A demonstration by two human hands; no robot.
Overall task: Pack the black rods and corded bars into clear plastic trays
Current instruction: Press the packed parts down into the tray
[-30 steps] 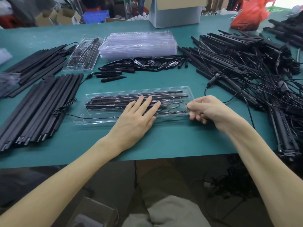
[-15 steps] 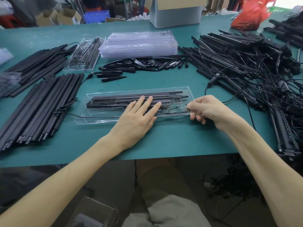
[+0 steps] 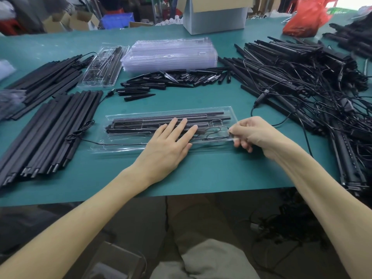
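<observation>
One clear tray (image 3: 124,144) near centre of tabletop (image 3: 201,174), black rods (image 3: 161,117) seated inside. Press down with left grip (image 3: 167,150), flat, fingers straight; with right grip (image 3: 255,133) pinching tray's right rim, tuck cord (image 3: 213,132) fully inside.

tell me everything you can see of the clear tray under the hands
The tray is long, thin, clear moulded plastic with channels, lying flat on the green table near its front edge. Black rods fill its far channels; a cord loops at its right end. The left hand presses flat on its middle; the right hand pinches its right end.
</observation>
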